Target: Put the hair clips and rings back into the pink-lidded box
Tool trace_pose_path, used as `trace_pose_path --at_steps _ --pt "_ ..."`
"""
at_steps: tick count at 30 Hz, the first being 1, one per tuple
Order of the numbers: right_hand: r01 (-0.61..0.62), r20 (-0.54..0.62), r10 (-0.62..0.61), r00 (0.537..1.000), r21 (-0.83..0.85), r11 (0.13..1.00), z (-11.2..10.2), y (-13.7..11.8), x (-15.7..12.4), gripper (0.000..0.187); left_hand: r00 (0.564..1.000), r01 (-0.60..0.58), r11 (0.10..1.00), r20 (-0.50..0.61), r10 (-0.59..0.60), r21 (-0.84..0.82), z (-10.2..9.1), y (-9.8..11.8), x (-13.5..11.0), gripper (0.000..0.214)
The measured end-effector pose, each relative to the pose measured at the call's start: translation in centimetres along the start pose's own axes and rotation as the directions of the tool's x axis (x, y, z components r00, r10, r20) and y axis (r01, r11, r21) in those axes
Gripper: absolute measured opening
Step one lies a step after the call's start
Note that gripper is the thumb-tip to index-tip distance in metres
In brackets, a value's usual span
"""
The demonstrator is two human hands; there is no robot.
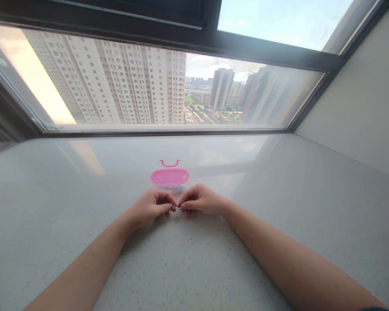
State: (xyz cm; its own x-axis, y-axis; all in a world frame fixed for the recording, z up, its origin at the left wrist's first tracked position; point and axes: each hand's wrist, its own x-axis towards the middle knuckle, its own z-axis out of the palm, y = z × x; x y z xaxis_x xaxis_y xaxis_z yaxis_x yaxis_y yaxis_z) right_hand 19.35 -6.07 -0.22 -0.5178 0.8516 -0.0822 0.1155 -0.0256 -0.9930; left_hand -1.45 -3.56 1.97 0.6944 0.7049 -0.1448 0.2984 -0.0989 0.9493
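My left hand [149, 208] is closed in a pinch, thumb against fingertips, on a small dark ring [173, 207]. Facing it, my right hand [205, 199] pinches another small, thin dark ring [179, 208]. The fingertips of both hands nearly meet, just above the speckled pale counter [181, 268]. Whether the two rings are linked is too small to tell. Right behind the hands lies a pink oval lid [169, 176], with a clear container [173, 188] showing below it, partly hidden by my fingers.
A pink curved handle [170, 165] lies behind the lid. At the far side the counter ends at a dark window frame [168, 133], with tall buildings outside. A white wall [359, 103] rises on the right.
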Motion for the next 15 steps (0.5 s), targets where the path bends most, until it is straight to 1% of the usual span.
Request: trace_pose_path --at_steps 6,15 --pt "-0.006 -0.012 0.006 1.000 0.009 1.000 0.05 -0.28 -0.11 0.032 1.000 -0.021 1.000 -0.011 0.021 -0.002 0.10 -0.06 -0.01 0.012" --pt "-0.005 -0.033 0.007 0.999 0.055 0.998 -0.07 -0.12 0.03 0.035 1.000 -0.002 1.000 -0.029 0.002 -0.016 0.17 0.10 0.05 0.013"
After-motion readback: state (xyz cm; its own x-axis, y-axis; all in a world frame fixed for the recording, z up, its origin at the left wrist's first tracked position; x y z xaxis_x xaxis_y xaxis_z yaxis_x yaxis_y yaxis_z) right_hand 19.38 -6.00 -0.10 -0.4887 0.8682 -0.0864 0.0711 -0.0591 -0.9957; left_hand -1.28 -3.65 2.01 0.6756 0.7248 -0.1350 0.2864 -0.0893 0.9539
